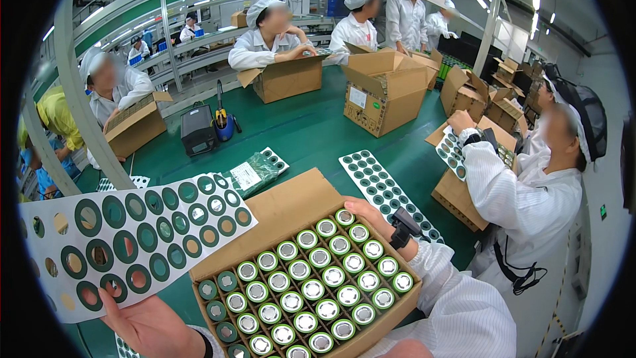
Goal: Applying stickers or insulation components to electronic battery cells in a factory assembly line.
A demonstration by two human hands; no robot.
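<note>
A white sheet of dark green rings (147,231) slants up and away from the left hand (149,325), whose fingers are clamped on its lower edge; gripping it there probably leaves most rings uncovered. Just right of those fingers sits the cardboard carton (391,325), filled with upright green-rimmed cells (313,290); its divider grid presumably keeps the cells apart with their metal ends facing up. Dark rings show on the cells nearest the left fingers. The right hand (374,219) is at the carton's far corner, perhaps steadying it; most of its fingers are hidden, so I cannot tell whether they grip.

Just beyond the right fingers, a second ring sheet (384,189) lies flat on the green bench (311,132). Well beyond the left fingers, past the held sheet, a green plastic bag (265,171) bears a white label (245,176), its print too small to read. Farther out from the right fingers, a printed carton (391,103) carries a pale label, a round green sticker and dark handling symbols; no brand is legible
</note>
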